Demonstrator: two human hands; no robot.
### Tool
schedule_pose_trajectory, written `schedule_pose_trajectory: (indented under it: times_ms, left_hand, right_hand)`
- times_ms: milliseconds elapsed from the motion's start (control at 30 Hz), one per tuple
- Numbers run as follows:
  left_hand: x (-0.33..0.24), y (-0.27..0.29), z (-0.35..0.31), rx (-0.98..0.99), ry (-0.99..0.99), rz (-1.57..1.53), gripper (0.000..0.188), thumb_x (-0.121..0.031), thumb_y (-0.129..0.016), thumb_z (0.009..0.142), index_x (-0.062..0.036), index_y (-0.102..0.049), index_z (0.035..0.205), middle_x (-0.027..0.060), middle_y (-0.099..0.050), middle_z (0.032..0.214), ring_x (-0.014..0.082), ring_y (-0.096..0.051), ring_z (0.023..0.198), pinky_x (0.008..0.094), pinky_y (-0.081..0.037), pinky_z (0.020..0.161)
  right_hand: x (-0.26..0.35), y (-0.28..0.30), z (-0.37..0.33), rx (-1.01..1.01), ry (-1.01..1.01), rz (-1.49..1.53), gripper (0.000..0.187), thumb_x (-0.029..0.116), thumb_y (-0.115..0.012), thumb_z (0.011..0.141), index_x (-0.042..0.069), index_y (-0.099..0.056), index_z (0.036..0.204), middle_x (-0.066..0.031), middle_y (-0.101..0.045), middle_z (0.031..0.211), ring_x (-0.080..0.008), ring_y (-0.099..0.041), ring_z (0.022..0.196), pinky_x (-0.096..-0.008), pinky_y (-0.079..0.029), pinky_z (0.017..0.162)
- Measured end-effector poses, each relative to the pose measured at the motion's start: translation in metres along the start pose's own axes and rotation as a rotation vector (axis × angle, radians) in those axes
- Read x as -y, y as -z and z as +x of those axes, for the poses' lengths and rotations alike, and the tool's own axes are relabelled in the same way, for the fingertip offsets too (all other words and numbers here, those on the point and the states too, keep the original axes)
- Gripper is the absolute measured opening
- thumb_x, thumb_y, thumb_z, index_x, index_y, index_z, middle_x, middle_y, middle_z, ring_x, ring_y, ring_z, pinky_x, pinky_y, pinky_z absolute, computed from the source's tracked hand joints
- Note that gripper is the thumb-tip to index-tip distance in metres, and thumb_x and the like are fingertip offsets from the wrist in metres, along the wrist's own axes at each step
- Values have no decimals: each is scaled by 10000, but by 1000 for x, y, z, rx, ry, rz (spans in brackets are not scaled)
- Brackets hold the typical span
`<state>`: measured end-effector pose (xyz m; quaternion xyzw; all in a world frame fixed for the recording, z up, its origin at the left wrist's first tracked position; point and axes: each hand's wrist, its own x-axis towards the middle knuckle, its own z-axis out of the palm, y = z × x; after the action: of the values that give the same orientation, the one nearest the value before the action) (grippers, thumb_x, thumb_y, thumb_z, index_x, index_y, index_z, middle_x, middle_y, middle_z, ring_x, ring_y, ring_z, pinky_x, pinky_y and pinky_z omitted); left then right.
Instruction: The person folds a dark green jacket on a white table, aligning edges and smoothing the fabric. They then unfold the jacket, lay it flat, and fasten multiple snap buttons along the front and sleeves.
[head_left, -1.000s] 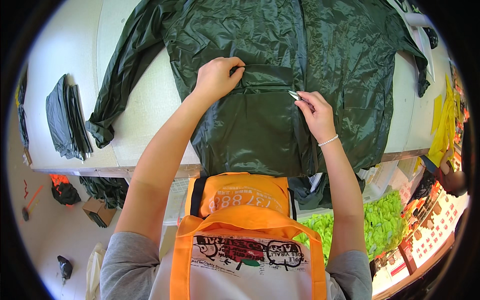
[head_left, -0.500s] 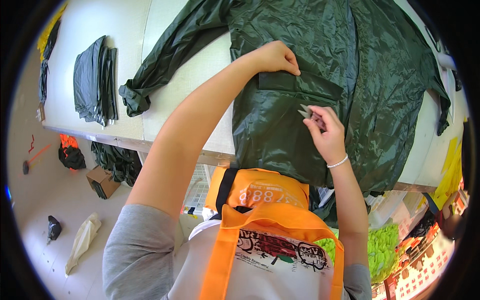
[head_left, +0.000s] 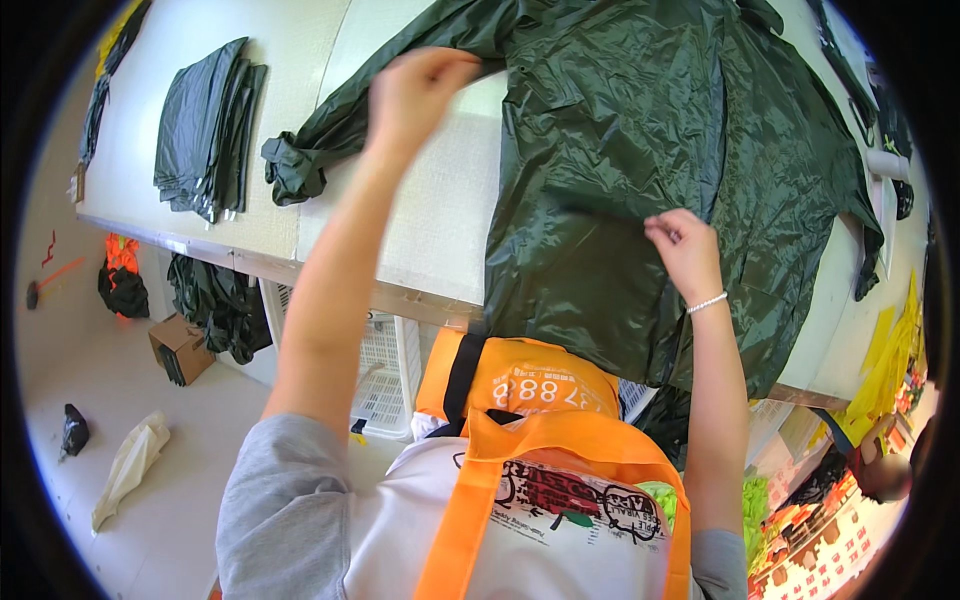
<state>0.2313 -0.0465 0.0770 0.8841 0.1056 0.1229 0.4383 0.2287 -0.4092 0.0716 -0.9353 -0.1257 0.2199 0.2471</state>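
A dark green, shiny jacket (head_left: 610,130) lies spread on the white table, its left sleeve stretched toward the far left. Over that sleeve, my left hand (head_left: 415,100) is raised and blurred, with thumb and fingers drawn together; anything between them is too small to make out. My right hand (head_left: 688,255) hovers at the right end of the blurred pocket flap (head_left: 595,208). Its fingers are curled in a pinch, and something dark shows inside them. The snips seen there earlier cannot be made out now.
A stack of folded dark green garments (head_left: 205,130) rests on the table (head_left: 425,235) at left. Below the table edge are dark hanging garments (head_left: 225,310), a cardboard box (head_left: 180,348) and a white plastic crate (head_left: 390,370). Yellow material (head_left: 880,370) hangs at right.
My left hand has left the pocket flap and swung left and away over the sleeve. My right hand has shifted slightly right, its snips no longer visible. The view has shifted a little.
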Motion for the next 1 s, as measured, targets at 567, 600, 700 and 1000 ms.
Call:
schedule_pose_trajectory:
  times_ms: [567, 600, 700, 1000]
  left_hand:
    - [0, -56, -112, -15, 285, 138, 393, -284, -731, 765, 5, -647, 1017, 129, -674, 827, 232, -658, 756, 345, -512, 679]
    - [-5, -69, -114, 79, 390, 72, 454, -296, -741, 749, 37, -631, 1037, 150, -673, 823, 241, -662, 753, 359, -515, 677]
    - [-9, -84, -107, 200, 455, -81, 491, -258, -744, 755, 101, -594, 1055, 173, -672, 817, 246, -664, 740, 359, -517, 664]
    - [-15, -82, -108, 292, 1019, -1171, 164, -71, -638, 828, 75, -620, 901, 143, -671, 849, 225, -660, 715, 335, -542, 651]
  right_hand:
    - [72, -93, 14, -237, -8, 437, 343, 256, -629, 880, -7, -550, 1084, -130, -606, 959, -214, -611, 844, -316, -486, 782]
    - [75, -94, 9, -229, -56, 490, 337, 252, -620, 888, -13, -547, 1082, -130, -612, 948, -204, -606, 838, -311, -483, 782]
    - [77, -101, -2, -229, -42, 540, 270, 204, -565, 923, -6, -525, 1088, -129, -622, 927, -200, -599, 850, -310, -475, 788]
    - [79, -111, -32, -375, 167, 284, 259, 127, -565, 911, 8, -474, 1122, -167, -544, 1051, -307, -603, 905, -364, -495, 762]
